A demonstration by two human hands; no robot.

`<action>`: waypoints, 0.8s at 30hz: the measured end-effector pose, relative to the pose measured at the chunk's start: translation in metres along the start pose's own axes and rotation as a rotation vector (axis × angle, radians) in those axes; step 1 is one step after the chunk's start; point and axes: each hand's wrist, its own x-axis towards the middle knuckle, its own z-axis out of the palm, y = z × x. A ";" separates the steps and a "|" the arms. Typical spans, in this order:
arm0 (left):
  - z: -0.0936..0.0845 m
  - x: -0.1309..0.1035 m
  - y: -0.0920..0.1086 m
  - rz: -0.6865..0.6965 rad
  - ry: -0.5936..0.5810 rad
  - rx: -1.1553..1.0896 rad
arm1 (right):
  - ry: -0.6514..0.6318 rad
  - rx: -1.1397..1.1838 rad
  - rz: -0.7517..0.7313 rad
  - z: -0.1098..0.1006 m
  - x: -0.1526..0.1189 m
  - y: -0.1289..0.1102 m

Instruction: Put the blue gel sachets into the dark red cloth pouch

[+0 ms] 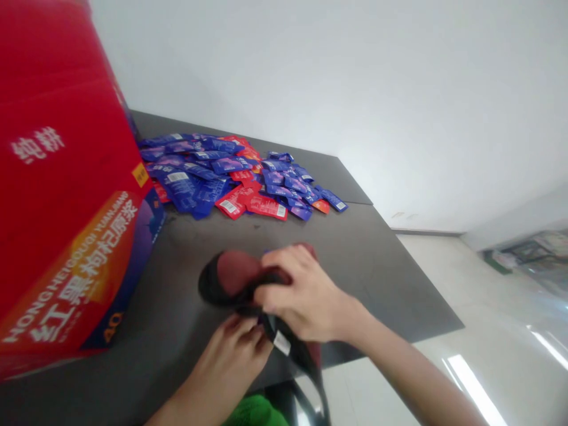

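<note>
A soft-looking padded item point(237, 272) in dark red with black edging is held between my two hands over the near part of the table. A black strap with a white label trails from it toward me; its exact kind is unclear. My right hand point(306, 296) grips it from above with bent fingers. Below and to the left, my left hand point(242, 349) has its fingers curled at the item's lower side, partly hidden and blurred.
A large red carton point(57, 177) stands at the left. Against the wall lies a pile of blue sachets point(226, 164) mixed with red sachets point(266, 205). The dark grey table point(350, 248) ends at the right, above a pale shiny floor point(465, 284).
</note>
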 end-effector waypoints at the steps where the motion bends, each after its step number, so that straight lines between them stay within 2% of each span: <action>1: 0.000 0.000 0.001 -0.018 -0.025 0.010 | -0.078 -0.025 -0.017 0.008 -0.007 -0.008; 3: -0.001 0.000 0.001 -0.034 -0.038 0.019 | -0.186 -0.069 -0.013 0.029 -0.014 -0.012; 4: -0.002 0.001 0.001 -0.022 -0.037 0.011 | -0.200 -0.079 0.001 0.038 -0.015 -0.008; 7: -0.004 0.004 0.000 0.036 0.006 -0.017 | -0.188 -0.100 0.063 0.057 -0.004 0.024; 9: -0.005 0.005 -0.002 0.064 0.031 -0.015 | -0.168 -0.140 0.163 0.059 0.010 0.052; 11: -0.005 0.005 -0.002 0.057 0.051 0.003 | -0.142 -0.176 0.270 0.053 0.021 0.075; 13: -0.002 0.003 -0.002 0.037 0.064 0.002 | -0.065 -0.149 0.320 0.037 0.025 0.084; 15: 0.001 0.000 -0.002 0.020 0.073 -0.023 | 0.066 -0.063 0.303 0.018 0.019 0.072; 17: 0.004 -0.002 -0.002 0.014 0.071 -0.047 | 0.154 0.021 0.234 0.003 0.007 0.046; 19: 0.005 -0.004 -0.002 -0.013 0.066 -0.051 | 0.064 0.036 0.127 0.001 -0.006 0.016; 21: 0.005 -0.005 -0.001 -0.052 0.056 -0.042 | -0.096 -0.011 0.035 0.012 -0.016 -0.006; 22: 0.005 -0.005 -0.001 -0.065 0.053 -0.040 | -0.159 -0.040 0.008 0.021 -0.018 -0.010; 24: 0.005 -0.005 0.000 -0.061 0.058 -0.038 | -0.212 -0.088 -0.006 0.040 -0.016 -0.004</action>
